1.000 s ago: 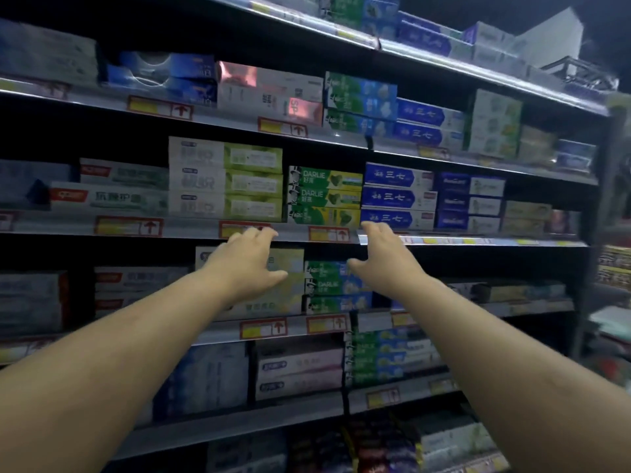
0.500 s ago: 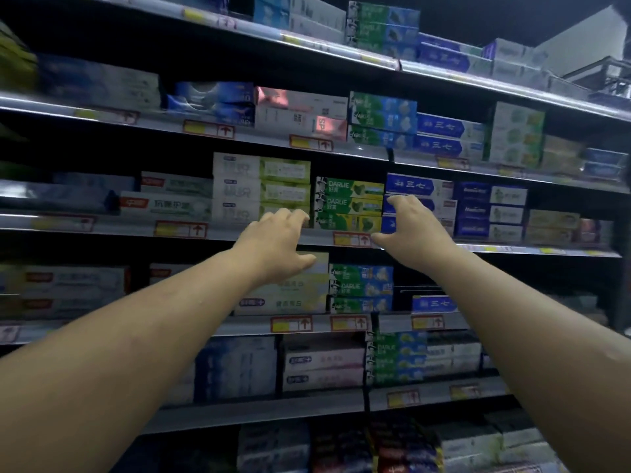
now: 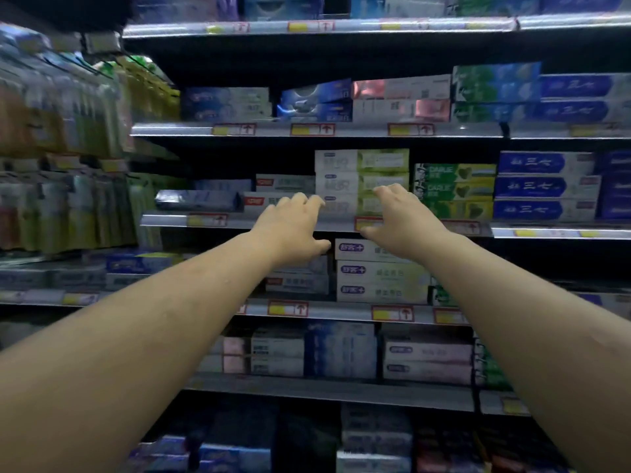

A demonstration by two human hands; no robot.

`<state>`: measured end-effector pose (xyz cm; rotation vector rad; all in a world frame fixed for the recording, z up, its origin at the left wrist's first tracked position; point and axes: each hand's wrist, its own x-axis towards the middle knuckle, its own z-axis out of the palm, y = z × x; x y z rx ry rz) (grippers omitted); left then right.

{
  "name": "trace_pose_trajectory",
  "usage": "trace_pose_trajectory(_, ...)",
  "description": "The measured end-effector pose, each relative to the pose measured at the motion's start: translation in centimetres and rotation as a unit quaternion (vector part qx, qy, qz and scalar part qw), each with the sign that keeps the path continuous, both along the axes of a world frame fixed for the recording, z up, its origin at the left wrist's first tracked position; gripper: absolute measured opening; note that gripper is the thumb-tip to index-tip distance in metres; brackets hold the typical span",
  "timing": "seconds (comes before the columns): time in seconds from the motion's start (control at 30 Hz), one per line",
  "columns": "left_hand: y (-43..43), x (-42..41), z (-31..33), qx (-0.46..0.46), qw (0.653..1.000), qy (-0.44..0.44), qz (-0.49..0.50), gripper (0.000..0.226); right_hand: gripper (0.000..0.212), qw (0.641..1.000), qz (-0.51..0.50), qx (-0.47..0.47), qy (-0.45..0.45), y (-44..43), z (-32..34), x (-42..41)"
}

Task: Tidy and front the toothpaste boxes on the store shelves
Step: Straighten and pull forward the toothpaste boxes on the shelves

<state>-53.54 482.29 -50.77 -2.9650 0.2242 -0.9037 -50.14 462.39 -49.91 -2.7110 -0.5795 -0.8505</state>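
1. The white-green toothpaste boxes (image 3: 345, 162) lie stacked on the shelf (image 3: 170, 220), long side along its edge.
2. The left hand (image 3: 290, 230) and right hand (image 3: 401, 221) flank the stack, equally near; fingers (image 3: 316, 201) spread, gripping nothing.

Two bare forearms take up the lower part of the frame: the left forearm (image 3: 153, 329) from the lower left corner, the right forearm (image 3: 532, 322) from the lower right. Both are uncovered along their whole visible length, smooth, broad at the frame edge and narrowing to the wrist. The left grip (image 3: 290, 227) and right grip (image 3: 404, 220), near the centre, are bare hands. Finer detail is blurred.
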Motion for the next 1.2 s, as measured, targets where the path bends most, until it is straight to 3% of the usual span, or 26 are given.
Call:
trace_pose_trajectory(0.8, 12.1, -0.8, -5.6, 0.007, 0.993, 0.041, 0.107, 0.074, 0.080, 0.993, 0.103, -0.041, 0.045, 8.9, -5.1, 3.0)
trace_pose_trajectory(1.2, 16.0, 0.1, -7.3, 0.016, 0.990, 0.046, 0.133, 0.069, 0.083, 0.986, 0.154, 0.008, 0.071, 13.5, -7.0, 4.5)
